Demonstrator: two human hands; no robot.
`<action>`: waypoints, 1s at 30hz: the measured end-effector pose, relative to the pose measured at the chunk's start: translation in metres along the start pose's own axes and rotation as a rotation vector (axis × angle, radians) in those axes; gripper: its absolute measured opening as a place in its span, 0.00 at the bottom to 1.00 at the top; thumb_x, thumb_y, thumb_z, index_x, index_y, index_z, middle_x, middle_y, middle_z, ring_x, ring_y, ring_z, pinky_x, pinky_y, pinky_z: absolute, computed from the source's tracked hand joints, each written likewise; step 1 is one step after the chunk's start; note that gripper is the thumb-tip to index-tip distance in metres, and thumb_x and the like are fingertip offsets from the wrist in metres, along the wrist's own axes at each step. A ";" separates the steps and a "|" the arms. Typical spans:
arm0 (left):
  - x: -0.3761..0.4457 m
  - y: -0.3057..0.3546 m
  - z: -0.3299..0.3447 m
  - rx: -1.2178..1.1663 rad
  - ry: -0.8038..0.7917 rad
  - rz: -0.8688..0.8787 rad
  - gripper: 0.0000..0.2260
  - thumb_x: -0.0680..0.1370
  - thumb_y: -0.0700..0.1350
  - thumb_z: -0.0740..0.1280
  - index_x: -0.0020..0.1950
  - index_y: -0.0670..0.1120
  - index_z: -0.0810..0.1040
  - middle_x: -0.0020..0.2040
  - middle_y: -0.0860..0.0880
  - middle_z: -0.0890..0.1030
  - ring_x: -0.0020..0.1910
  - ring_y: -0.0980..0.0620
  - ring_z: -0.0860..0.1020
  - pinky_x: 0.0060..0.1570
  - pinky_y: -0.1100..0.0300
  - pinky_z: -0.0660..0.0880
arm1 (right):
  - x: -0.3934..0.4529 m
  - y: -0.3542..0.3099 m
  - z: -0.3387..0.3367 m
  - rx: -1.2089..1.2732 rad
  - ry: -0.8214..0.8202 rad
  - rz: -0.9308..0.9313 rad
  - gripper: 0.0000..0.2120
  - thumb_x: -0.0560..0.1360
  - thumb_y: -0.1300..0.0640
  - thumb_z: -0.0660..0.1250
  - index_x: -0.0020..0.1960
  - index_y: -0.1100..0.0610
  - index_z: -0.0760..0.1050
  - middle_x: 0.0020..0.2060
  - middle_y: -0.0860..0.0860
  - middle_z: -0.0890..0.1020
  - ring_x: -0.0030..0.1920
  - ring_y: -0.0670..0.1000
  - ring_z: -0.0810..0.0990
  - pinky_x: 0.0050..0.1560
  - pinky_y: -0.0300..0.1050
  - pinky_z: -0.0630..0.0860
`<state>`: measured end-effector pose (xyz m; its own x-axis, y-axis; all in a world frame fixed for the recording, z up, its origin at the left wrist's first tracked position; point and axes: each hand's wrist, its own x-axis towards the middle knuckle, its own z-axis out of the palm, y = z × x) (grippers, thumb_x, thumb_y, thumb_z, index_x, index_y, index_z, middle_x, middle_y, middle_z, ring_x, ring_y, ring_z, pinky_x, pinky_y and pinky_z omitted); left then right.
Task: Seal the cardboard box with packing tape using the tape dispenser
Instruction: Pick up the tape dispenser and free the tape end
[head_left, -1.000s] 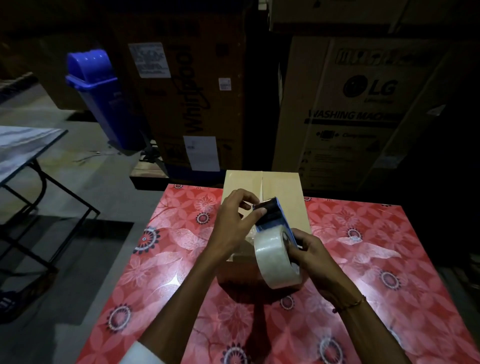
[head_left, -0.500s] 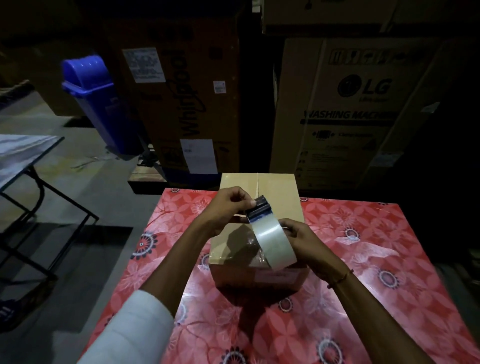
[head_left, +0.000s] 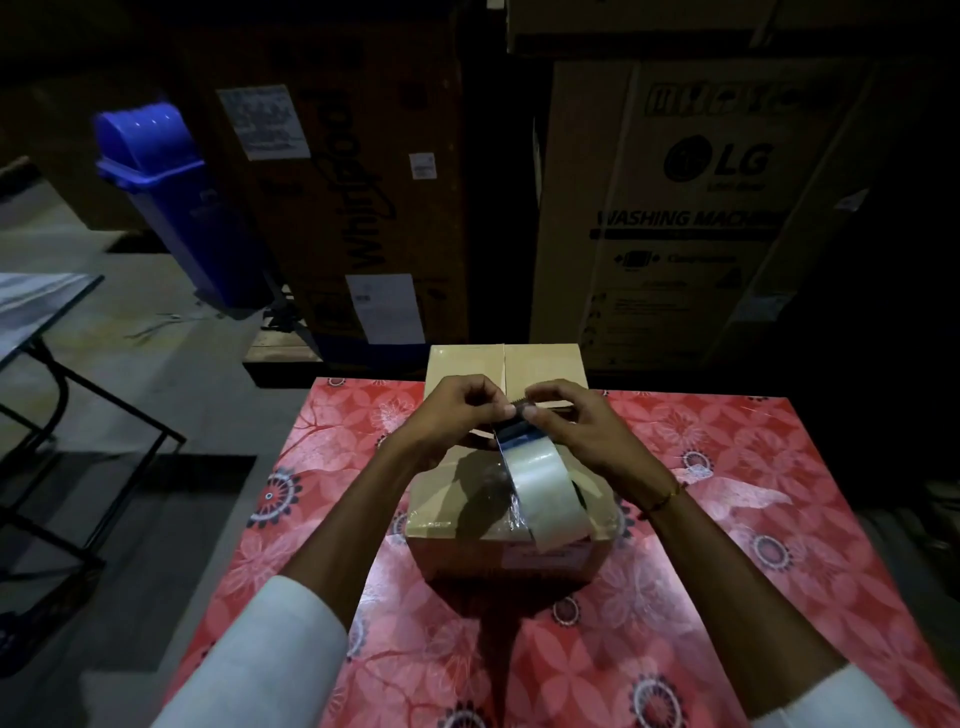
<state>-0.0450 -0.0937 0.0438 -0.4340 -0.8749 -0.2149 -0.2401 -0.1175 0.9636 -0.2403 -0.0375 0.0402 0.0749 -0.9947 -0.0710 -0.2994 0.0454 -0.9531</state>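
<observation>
The fingers (head_left: 506, 410) of the left hand (head_left: 457, 415) were curled narrow, thumb against forefinger, pinching at the front lip of the blue plastic tape dispenser (head_left: 514, 434), probably on the loose end of the tape, though the end itself was too small and dark to see. The dispenser, with its fat roll of clear packing tape (head_left: 545, 493), stood over the top of the closed brown cardboard box (head_left: 452, 499), a little right of the box's centre seam. The seam, the long axis of the box, ran straight away from the person, and the roll was lined up almost along it. The right hand (head_left: 582, 431) closed around the dispenser head from the right side of the box, thumb tip nearly meeting the left fingertips. Both hands were equally near; the tape lay just below and toward the near edge of the box from the fingers. I judge the next move needs the tape end pressed down onto the box.
</observation>
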 end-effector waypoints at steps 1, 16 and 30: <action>0.001 0.001 0.000 0.012 -0.024 -0.009 0.02 0.77 0.40 0.71 0.46 0.43 0.79 0.45 0.44 0.82 0.46 0.47 0.82 0.45 0.53 0.82 | 0.005 -0.001 0.002 0.005 -0.013 -0.005 0.14 0.75 0.48 0.72 0.59 0.52 0.80 0.59 0.50 0.81 0.58 0.50 0.83 0.57 0.52 0.82; -0.009 -0.039 0.028 -0.476 -0.018 -0.188 0.22 0.76 0.44 0.73 0.69 0.47 0.72 0.65 0.35 0.77 0.59 0.36 0.80 0.55 0.45 0.80 | 0.018 0.009 0.005 -0.081 -0.010 -0.069 0.05 0.79 0.52 0.68 0.48 0.53 0.78 0.47 0.52 0.83 0.44 0.51 0.84 0.41 0.49 0.79; -0.018 -0.021 0.037 -0.531 -0.053 -0.189 0.23 0.75 0.39 0.73 0.69 0.44 0.73 0.62 0.43 0.81 0.52 0.48 0.82 0.42 0.60 0.79 | 0.038 -0.001 0.005 -0.385 0.091 -0.178 0.03 0.81 0.54 0.64 0.49 0.52 0.73 0.40 0.56 0.82 0.43 0.55 0.83 0.45 0.57 0.84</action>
<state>-0.0642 -0.0583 0.0219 -0.4717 -0.7927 -0.3861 0.1457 -0.5020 0.8525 -0.2321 -0.0751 0.0372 0.0787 -0.9888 0.1270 -0.6233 -0.1483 -0.7678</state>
